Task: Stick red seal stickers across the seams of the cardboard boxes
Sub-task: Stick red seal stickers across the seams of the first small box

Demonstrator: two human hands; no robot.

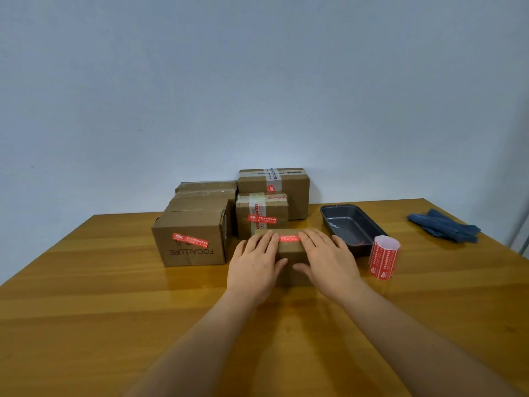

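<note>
A small cardboard box (289,250) stands on the wooden table (114,296) in front of me. A red seal sticker (288,238) lies across its top. My left hand (257,262) rests flat on the box's left side, fingers on the sticker's left end. My right hand (326,262) lies flat on the right side, fingers on the sticker's right end. Both thumbs touch the box's front face. A roll of red stickers (383,257) stands upright to the right.
Behind stand several cardboard boxes: a FOCALLURE box (191,242) with a red sticker, a taped box (262,216) with a red sticker, and a taller box (274,184) at the back. A dark tray (350,224) and a blue cloth (445,224) lie to the right.
</note>
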